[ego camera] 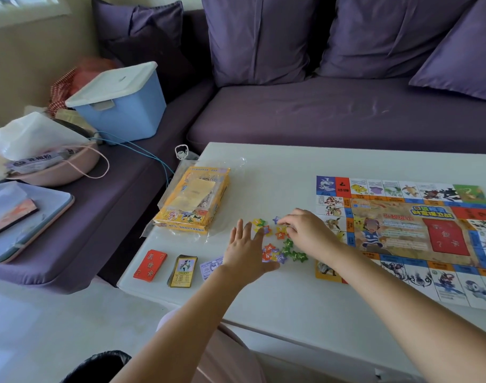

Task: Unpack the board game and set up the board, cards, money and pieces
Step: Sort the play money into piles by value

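The star pieces (287, 248) lay on the tabletop (264, 175), left of the board (407, 233). Left hand (246, 251) fingers were straight, spread over them. Right hand (305, 230) fingers curled among them; grip could not be determined.

I read 机会卡 and question marks on the red deck (150, 265) near the table's (264, 299) front-left corner. The star pieces (281, 230) mid-table carry 1, 2, 3, 4; the board's (396, 205) far-left red square (342, 186) shows a question mark.
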Demonstrator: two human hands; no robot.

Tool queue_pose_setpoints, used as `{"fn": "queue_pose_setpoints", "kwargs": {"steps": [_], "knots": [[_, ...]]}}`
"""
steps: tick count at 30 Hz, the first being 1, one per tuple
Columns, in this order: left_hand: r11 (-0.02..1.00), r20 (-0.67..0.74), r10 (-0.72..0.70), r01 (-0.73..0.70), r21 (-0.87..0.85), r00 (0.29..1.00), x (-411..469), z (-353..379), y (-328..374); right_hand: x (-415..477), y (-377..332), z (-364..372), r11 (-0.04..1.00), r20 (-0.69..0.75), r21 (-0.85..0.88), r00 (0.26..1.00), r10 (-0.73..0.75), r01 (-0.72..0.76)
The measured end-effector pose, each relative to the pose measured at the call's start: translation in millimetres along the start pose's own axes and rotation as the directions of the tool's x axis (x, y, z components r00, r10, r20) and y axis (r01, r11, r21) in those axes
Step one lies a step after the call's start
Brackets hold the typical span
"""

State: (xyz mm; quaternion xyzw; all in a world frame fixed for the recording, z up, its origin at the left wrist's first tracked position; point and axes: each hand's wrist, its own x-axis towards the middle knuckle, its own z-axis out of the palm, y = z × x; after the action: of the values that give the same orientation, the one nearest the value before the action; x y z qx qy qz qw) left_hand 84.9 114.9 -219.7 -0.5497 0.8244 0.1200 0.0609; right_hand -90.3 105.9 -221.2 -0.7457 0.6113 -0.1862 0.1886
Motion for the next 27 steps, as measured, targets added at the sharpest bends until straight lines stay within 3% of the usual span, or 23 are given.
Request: {"fn": "queue_pose_setpoints", "kwargs": {"steps": [8,14,22,27], "knots": [[0.998,0.024,-0.022,0.024,-0.053,0.999,14.6,-3.2,-7.2,34.8,-14.2,15.3,0.996,0.175,-0.089,0.985,-0.006,0.022],[1.0,0.056,0.027,-0.026,-0.003,0.998,27.8,-3.3,-14.6,36.2,-14.0,14.5,0.984,0.158,-0.165,0.987,-0.04,0.067],[0.996,0.009,-0.014,0.013,0.089,1.0,17.2,3.4,-7.1,42.2,-13.6,10.6,0.98,0.117,-0.196,0.993,-0.012,0.035],[0.994,0.0,-0.026,0.026,0.108,1.0,11.7,6.1,-2.4,42.3,-14.4,18.6,0.976,0.163,-0.191,0.984,-0.07,0.102]]}}
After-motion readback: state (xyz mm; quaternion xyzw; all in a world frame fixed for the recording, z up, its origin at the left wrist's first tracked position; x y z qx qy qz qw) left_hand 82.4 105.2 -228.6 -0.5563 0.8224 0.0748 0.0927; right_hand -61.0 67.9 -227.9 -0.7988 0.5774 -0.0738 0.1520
